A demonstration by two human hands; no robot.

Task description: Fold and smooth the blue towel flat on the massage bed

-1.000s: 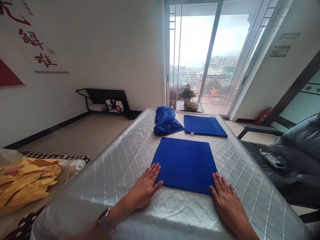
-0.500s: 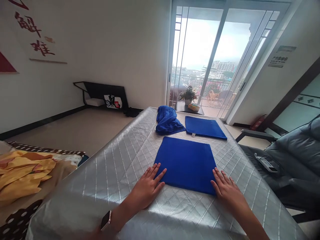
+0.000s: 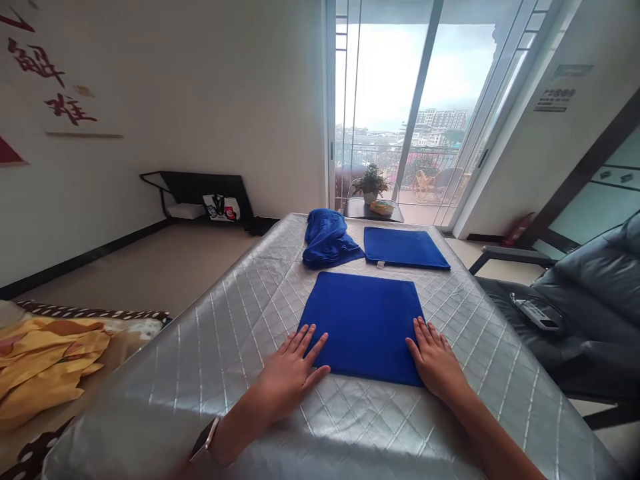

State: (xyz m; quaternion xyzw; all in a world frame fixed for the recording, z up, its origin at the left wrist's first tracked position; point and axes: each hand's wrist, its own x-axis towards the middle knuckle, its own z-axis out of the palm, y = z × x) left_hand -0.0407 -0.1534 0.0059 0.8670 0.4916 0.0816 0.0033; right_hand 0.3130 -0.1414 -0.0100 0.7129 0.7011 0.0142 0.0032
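Observation:
A flat, square piece of folded blue cloth lies on the silver quilted table cover in front of me. My left hand rests on its near left corner, fingers spread and thumb along the near edge. On the right edge lies my right hand, palm down with its fingers stretched out. Neither hand grips anything. Farther back, a second folded blue cloth with a small white tag lies flat. To its left sits a crumpled heap of blue cloth.
Yellow cloth lies on a lower surface at the left. A dark armchair with a white remote-like device on it stands at the right. Beyond the table's far edge, a small dark table holds a potted plant.
My right hand has shifted slightly left and up, farther onto the cloth's right edge. My left hand stays at the near left corner. The camera view has moved a little.

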